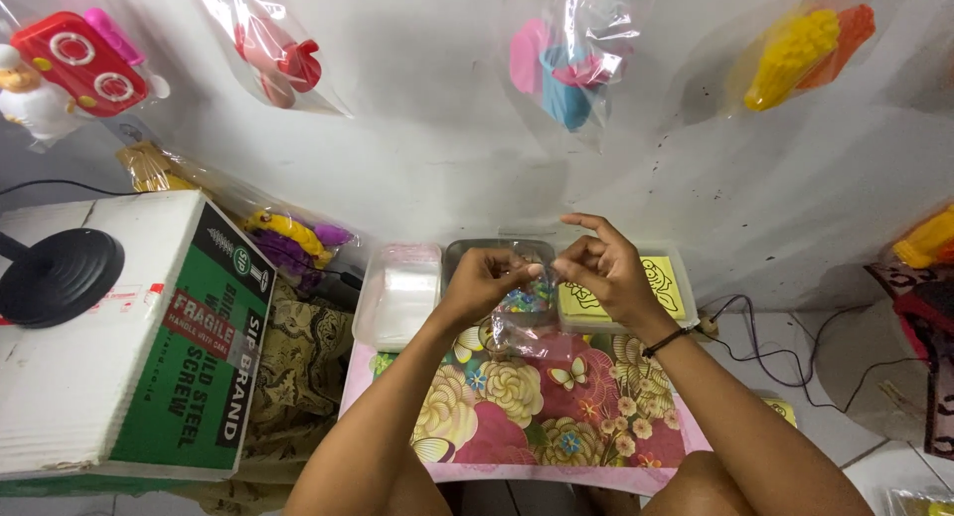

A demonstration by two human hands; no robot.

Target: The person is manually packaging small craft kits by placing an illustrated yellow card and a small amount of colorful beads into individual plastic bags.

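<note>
My left hand (484, 277) and my right hand (599, 264) are raised together over a small floral table (517, 417). Both pinch the top edge of a small clear plastic bag (532, 317) that hangs between them, with small colourful beads inside. Behind the hands stand three clear plastic boxes in a row: the left box (397, 292) with clear bags, the middle box (497, 250) mostly hidden by the hands, and the right box (668, 282) with yellow printed cards.
A white and green cardboard box (149, 347) stands at the left with a black round lamp base (55, 275) on it. Bagged plastic toys (566, 64) hang on the white wall. Black cables (765, 357) lie on the floor at the right.
</note>
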